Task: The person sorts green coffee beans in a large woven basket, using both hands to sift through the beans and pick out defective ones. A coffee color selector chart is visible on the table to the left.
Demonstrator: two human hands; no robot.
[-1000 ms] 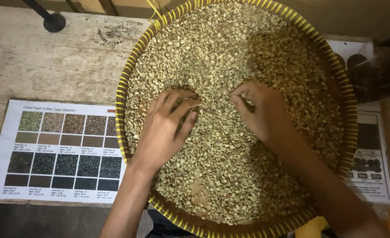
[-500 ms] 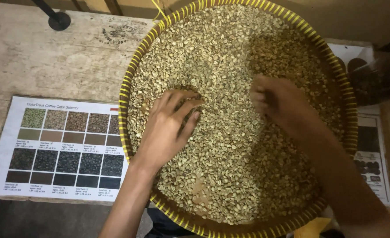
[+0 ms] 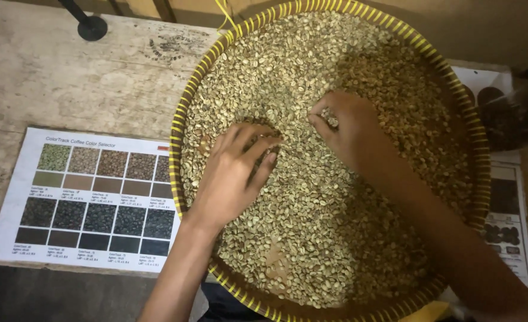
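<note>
Pale green-tan coffee beans point(image 3: 311, 226) fill the tray, and the left hand point(image 3: 234, 176) lies spread flat on them near the middle with fingers loosely splayed, while the right hand point(image 3: 350, 128), just to its right and a little farther off, is curled narrow, pinching a few beans at its fingertips. They look light, hard, dry and apt to roll, best pinched singly or scooped in a cupped palm. The round woven tray point(image 3: 177, 149), yellow-and-brown rimmed, sits on a worn wooden table point(image 3: 67, 77), with a printed colour chart point(image 3: 91, 197) to the left.
</note>
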